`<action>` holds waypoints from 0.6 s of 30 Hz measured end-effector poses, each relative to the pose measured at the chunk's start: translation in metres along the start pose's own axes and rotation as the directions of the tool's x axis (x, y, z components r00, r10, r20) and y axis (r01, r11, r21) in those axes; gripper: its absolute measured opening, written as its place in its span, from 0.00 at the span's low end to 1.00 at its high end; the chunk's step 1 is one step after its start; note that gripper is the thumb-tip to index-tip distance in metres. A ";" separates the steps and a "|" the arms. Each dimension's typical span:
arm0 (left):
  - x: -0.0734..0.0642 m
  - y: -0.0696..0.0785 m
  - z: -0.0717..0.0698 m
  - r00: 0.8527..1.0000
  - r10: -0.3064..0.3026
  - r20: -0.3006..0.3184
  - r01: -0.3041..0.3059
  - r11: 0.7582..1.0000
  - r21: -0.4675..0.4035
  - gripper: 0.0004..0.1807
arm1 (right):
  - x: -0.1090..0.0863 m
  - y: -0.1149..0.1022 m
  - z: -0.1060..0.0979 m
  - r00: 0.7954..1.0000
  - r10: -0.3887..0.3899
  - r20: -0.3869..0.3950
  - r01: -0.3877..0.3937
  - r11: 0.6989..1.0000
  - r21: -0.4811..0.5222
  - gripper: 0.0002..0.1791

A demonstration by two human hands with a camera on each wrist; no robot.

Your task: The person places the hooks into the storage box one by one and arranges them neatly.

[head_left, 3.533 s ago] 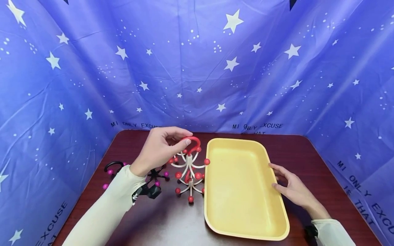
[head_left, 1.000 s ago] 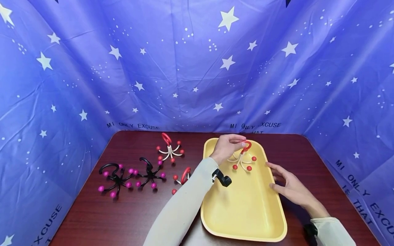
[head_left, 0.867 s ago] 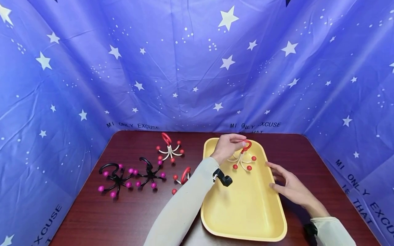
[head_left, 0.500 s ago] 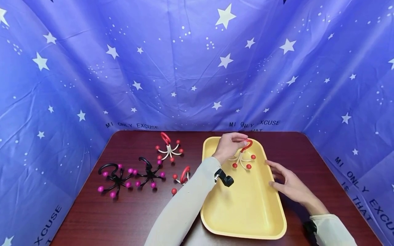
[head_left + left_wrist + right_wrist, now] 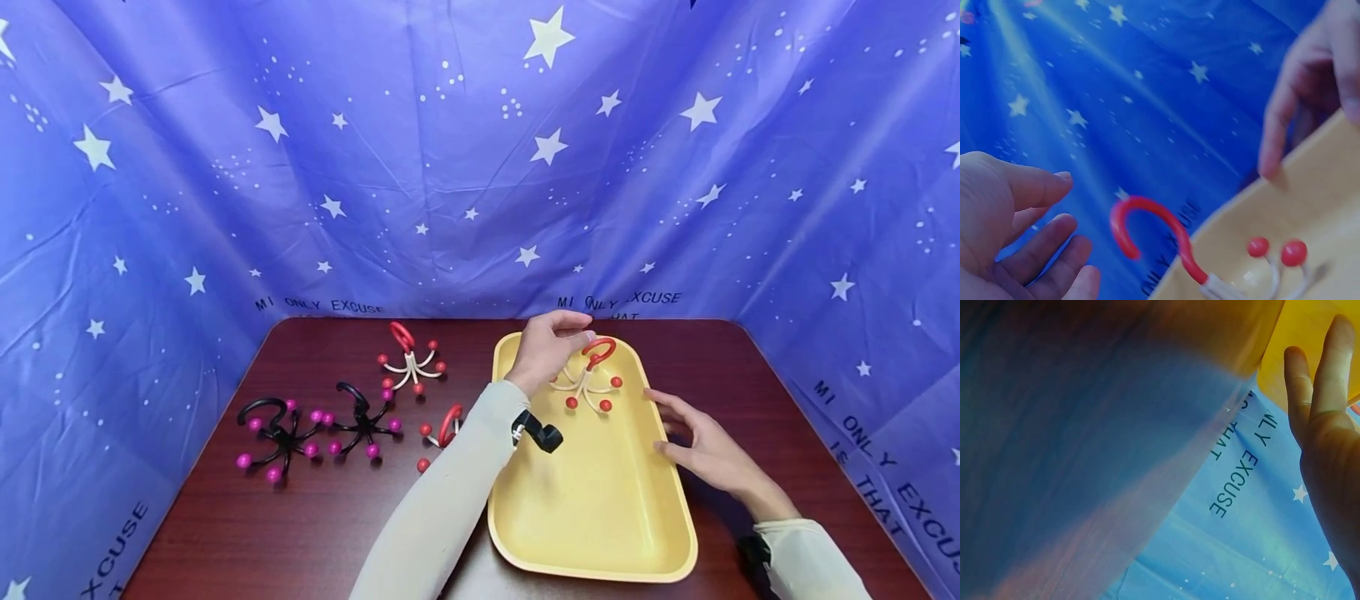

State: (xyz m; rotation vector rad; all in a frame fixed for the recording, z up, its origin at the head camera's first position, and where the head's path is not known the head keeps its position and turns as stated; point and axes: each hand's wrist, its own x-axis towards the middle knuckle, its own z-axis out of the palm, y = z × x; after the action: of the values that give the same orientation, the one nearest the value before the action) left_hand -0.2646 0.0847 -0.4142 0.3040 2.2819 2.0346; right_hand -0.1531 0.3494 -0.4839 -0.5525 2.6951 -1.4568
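Dark reddish-brown and glossy, the surface [image 5: 225, 533] runs back to rounded far corners, glare gleaming near the front. Right of centre sits the yellow tray [image 5: 592, 517], long sides running front to back. Over on the left, the outer black hook [image 5: 283, 442] and, right beside it, the inner black hook [image 5: 364, 427], both pink-tipped; touching? Can't tell! Farther back stands one red-and-white hook [image 5: 410, 364], and nearer the tray, partly hidden, its red-looped twin [image 5: 448, 427].

A white hanger [image 5: 587, 379] with red balls stands, red hook up, in the yellow tray [image 5: 592, 500].
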 end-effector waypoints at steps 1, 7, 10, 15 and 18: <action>-0.001 0.003 -0.001 1.000 0.006 -0.001 -0.006 1.000 -0.011 0.11 | 0.000 -0.001 0.000 1.000 0.000 -0.003 0.000 1.000 0.007 0.40; -0.012 0.019 -0.010 0.999 0.045 0.027 -0.042 0.994 -0.105 0.11 | 0.000 -0.004 0.001 1.000 -0.018 0.003 0.018 0.999 0.028 0.41; -0.020 0.030 -0.014 0.997 0.060 0.054 -0.051 0.987 -0.154 0.12 | 0.000 -0.003 0.000 1.000 -0.024 0.006 0.024 0.999 0.025 0.41; -0.034 0.048 -0.023 0.989 0.096 0.110 -0.075 0.980 -0.185 0.13 | 0.001 -0.002 0.000 1.000 -0.030 0.003 0.030 0.999 0.022 0.41; -0.043 0.058 -0.030 0.985 0.122 0.124 -0.101 0.981 -0.166 0.13 | 0.001 -0.002 0.001 0.999 -0.034 0.003 0.034 0.999 0.021 0.41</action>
State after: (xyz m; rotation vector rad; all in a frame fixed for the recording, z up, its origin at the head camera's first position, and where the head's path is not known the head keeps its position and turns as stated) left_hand -0.2220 0.0533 -0.3561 0.5512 2.0533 2.1616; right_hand -0.1532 0.3477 -0.4827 -0.6018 2.6773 -1.4889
